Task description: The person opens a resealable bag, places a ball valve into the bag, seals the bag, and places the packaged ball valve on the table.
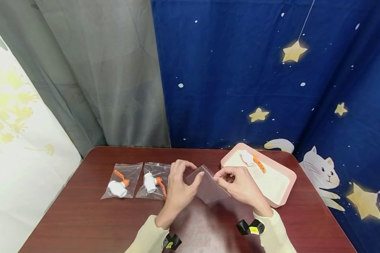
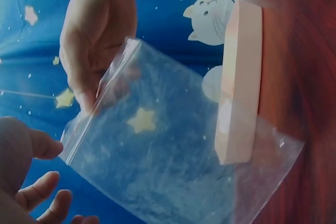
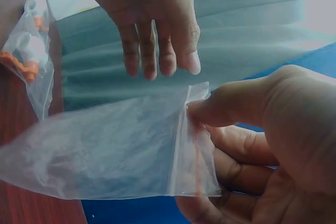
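An empty clear zip-lock bag hangs above the table between my hands. My right hand pinches it near the zip strip, thumb on one side, as the right wrist view shows. Close to the bag's opposite side is my left hand, fingers extended and spread from the thumb. A small gap separates its fingertips from the bag in the right wrist view. Right of the hands, a white plastic tap with an orange handle lies in a pink-rimmed tray.
Two clear bags lie flat at the left of the dark red table, each holding a white tap with an orange handle. The second bagged tap is just beyond my left hand. Grey and blue curtains hang behind the table.
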